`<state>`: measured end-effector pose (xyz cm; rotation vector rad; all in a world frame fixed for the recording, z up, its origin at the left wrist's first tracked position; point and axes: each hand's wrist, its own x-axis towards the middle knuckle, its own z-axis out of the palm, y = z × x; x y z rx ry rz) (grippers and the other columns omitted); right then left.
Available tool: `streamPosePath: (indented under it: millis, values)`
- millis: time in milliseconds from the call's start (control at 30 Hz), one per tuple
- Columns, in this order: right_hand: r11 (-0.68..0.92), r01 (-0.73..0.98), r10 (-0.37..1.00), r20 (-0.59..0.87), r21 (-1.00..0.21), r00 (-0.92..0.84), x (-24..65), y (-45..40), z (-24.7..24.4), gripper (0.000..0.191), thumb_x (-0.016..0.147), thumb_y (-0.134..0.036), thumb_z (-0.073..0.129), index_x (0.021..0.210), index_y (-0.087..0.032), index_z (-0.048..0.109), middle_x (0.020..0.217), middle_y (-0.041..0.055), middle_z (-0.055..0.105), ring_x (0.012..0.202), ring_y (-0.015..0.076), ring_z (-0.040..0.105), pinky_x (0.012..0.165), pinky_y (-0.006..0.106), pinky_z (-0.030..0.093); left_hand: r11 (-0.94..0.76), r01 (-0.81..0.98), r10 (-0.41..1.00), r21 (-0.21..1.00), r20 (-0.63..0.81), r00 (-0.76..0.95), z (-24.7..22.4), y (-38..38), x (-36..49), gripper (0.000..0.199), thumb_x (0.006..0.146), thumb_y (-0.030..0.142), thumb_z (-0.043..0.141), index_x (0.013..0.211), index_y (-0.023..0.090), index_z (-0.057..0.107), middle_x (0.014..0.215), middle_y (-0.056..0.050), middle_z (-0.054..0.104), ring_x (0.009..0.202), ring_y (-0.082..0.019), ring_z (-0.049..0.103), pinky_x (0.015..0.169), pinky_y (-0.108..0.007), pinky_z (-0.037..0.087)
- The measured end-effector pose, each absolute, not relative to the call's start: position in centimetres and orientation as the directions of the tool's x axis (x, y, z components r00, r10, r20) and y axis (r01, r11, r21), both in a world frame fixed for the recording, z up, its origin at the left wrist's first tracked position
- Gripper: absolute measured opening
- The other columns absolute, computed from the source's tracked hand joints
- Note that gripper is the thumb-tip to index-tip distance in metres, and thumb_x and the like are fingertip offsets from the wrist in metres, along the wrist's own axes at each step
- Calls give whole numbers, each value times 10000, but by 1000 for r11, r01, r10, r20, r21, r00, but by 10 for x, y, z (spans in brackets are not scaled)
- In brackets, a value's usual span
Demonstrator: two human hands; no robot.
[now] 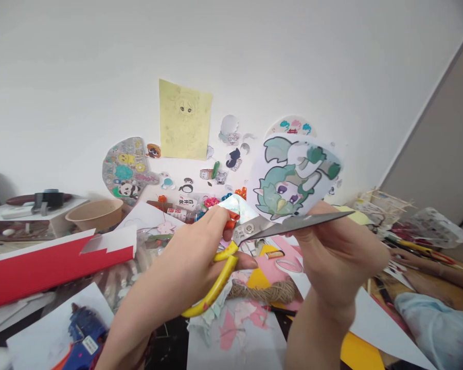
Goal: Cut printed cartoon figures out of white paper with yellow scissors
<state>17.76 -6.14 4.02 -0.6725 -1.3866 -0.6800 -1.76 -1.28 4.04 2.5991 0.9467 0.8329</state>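
Note:
My left hand (pixel 193 249) is closed round the handles of a pair of scissors (pixel 250 227), with one yellow loop hanging below the palm. The blades point right and pass along the lower edge of a white paper cutout (pixel 283 180) printed with a green-haired cartoon character. Whether the blades are biting into the paper, I cannot tell. Behind the blades, my right hand (pixel 332 252) grips the cutout's lower edge, and its fingertips are partly hidden. Paper scraps (pixel 241 321) lie on a white sheet below.
Beneath my hands sits a skein of twine (pixel 268 293). At left are red card (pixel 42 272), a blue glue gun (pixel 83 334) and a brown bowl (pixel 94 213). Another person's sleeve (pixel 434 326) shows at right. A yellow drawing (pixel 185 121) hangs on the wall.

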Motion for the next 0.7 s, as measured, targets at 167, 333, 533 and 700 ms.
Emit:
streamPosePath:
  millis: [167,333,533,700]
  values:
    - [610,791,-58,992,-53,112,175,-60,37,217,805,-33,683,709,-228,696,586,-66,612,483,96,458,530,282,393,-772,443,630,456,455,630,42,-15,-14,229,917,401,520,892,262,340,837,47,543,684,-162,475,627,-304,356]
    - [651,753,-40,987,-94,158,172,-59,36,222,813,-47,682,677,-221,699,601,-62,640,510,98,491,608,292,459,-761,451,644,466,460,612,41,-16,-14,241,914,403,514,872,263,322,817,48,535,669,-160,481,614,-300,352]
    - [671,732,-30,982,-120,188,171,-57,34,203,808,-49,682,705,-220,714,623,-58,641,556,98,517,609,288,465,-763,486,646,426,482,592,40,-14,-13,259,926,443,499,868,264,321,810,42,551,652,-164,460,605,-298,343]
    - [684,720,-19,984,-115,176,170,-57,34,208,812,-39,678,710,-216,717,612,-59,635,570,96,531,596,286,470,-750,540,659,382,491,569,40,-15,-14,288,925,476,514,871,266,326,798,40,558,620,-166,451,583,-293,311]
